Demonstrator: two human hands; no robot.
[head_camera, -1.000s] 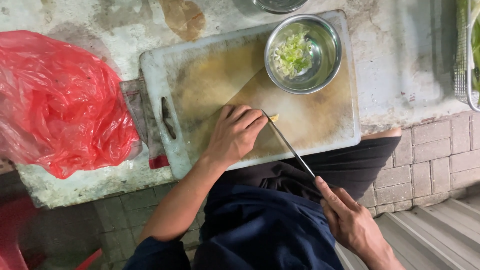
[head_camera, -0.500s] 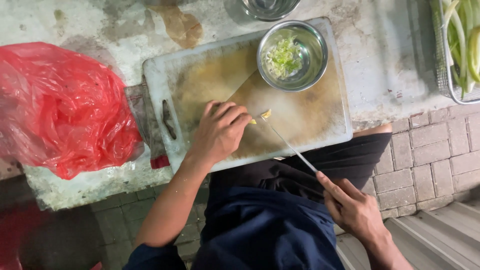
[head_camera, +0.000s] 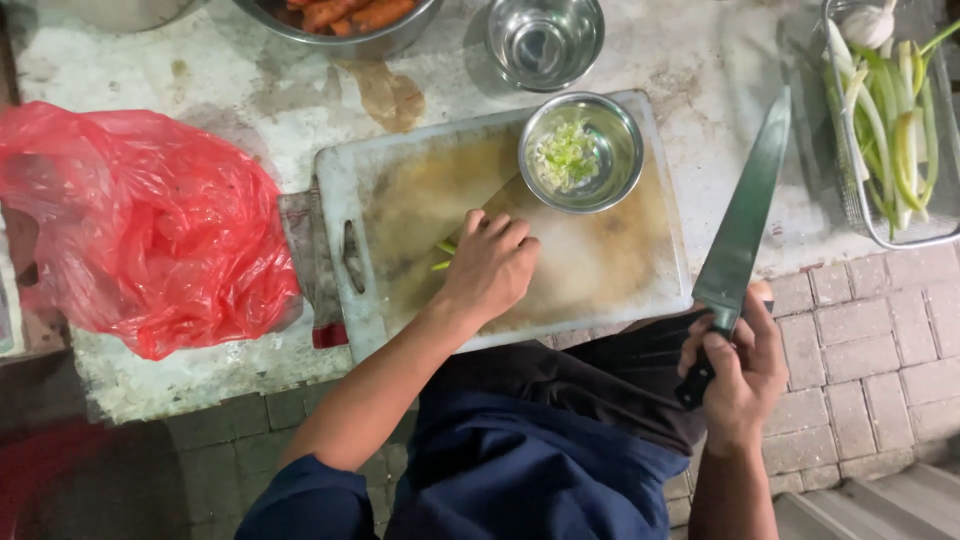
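My left hand (head_camera: 492, 268) rests on a white cutting board (head_camera: 610, 270), its fingers closed over a few green scallion stalks (head_camera: 443, 254) that poke out to the left. My right hand (head_camera: 738, 368) grips the dark handle of a large kitchen knife (head_camera: 745, 220), held off the board to the right with the blade pointing up and away. A small steel bowl (head_camera: 580, 152) with chopped scallion stands on the board's far right corner.
A red plastic bag (head_camera: 140, 225) lies left of the board. An empty steel bowl (head_camera: 545, 38) and a bowl of carrots (head_camera: 345, 18) stand at the back. A wire basket of scallions (head_camera: 890, 120) is at the right. Brick floor lies below the counter edge.
My right hand has lifted the knife off the board and swung it out to the right. My left hand now covers the scallion stalks.
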